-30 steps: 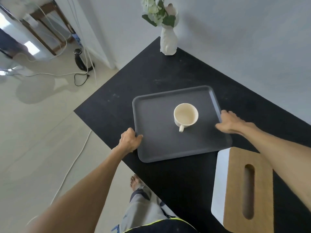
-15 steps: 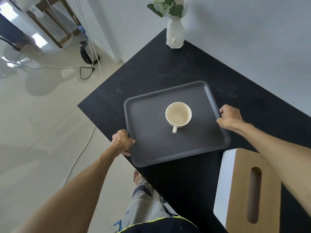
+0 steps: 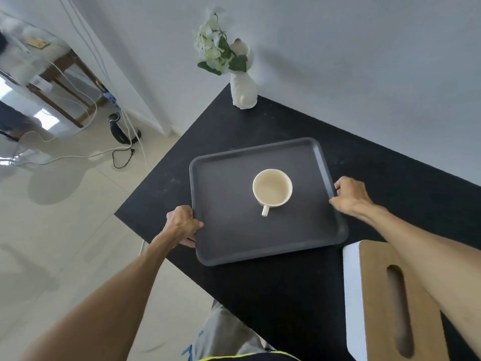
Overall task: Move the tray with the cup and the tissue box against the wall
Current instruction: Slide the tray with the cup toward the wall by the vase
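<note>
A dark grey tray [image 3: 226, 225] lies on the black table [image 3: 260, 295], with a cream cup [image 3: 272, 190] standing upright near its middle, handle towards me. My left hand [image 3: 182, 224] grips the tray's left rim, fingers curled under the edge. My right hand [image 3: 350, 195] grips the right rim. The tissue box [image 3: 385, 303], white with a wooden slotted lid, sits at the near right on the table, partly behind my right forearm. The grey wall [image 3: 364, 74] runs along the table's far side, a gap of bare table between it and the tray.
A white vase with pale flowers [image 3: 243, 92] stands at the table's far left corner by the wall. The table's left edge drops to a tiled floor [image 3: 52, 230] with cables and a small black stand [image 3: 117, 128]. My leg shows below the near table edge.
Both hands have closed on the tray's rims, the left fingers going under the edge. The tray has shifted slightly left on the table; the head view has tilted up.
</note>
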